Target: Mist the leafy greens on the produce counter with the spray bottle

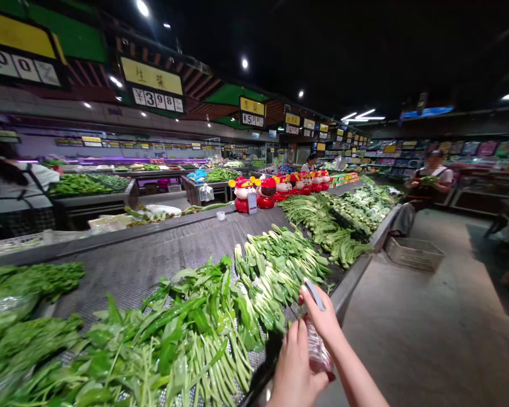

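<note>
My left hand (294,362), at the lower middle of the head view, is closed around a pinkish, striped bundle (316,345) whose kind I cannot make out. Just above it, my right hand (326,319) grips a small grey, flat, elongated object (314,295); its kind is unclear. Both hands are close together over the front edge of the vegetable stand. Beside them lie pale-stemmed leafy greens (271,268) in a row. Left of my left hand spreads a heap of long-stemmed water spinach (195,333).
Red cartoon figures (266,195) line the back of the black sloped stand (144,243). More greens (356,209) lie farther along. A grey crate (413,254) sits on the aisle floor (407,322). One person (432,175) stands at right, another (21,186) at left.
</note>
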The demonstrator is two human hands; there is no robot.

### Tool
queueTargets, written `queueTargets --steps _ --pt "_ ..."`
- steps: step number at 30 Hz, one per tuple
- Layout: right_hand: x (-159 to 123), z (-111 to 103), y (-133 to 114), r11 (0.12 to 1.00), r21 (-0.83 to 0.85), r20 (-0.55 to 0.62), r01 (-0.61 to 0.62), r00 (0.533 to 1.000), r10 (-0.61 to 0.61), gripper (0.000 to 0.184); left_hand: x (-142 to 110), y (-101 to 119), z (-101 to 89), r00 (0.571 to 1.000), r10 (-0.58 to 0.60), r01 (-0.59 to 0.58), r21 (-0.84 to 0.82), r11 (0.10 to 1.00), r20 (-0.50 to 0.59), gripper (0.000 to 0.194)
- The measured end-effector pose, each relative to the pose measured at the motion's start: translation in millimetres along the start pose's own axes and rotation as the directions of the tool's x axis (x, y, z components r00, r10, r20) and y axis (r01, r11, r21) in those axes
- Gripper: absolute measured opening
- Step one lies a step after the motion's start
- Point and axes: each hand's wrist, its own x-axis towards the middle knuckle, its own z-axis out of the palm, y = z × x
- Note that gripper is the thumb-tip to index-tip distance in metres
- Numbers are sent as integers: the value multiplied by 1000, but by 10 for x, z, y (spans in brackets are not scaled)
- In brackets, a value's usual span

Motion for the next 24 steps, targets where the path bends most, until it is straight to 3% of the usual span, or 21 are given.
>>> queueTargets --steps 5,18,24 --pt "151 105 55 999 -33 -8 28 1000 -29 37 146 -58 -98 1000 -8 8 4 1000 6 90" --pt "384 246 165 997 27 -30 -67 997 68 32 400 -213 -234 999 43 -41 -76 996 27 85" --pt "405 245 280 997 4 -57 -79 995 79 35 494 -255 -134 996 5 0 -60 998 86 88"
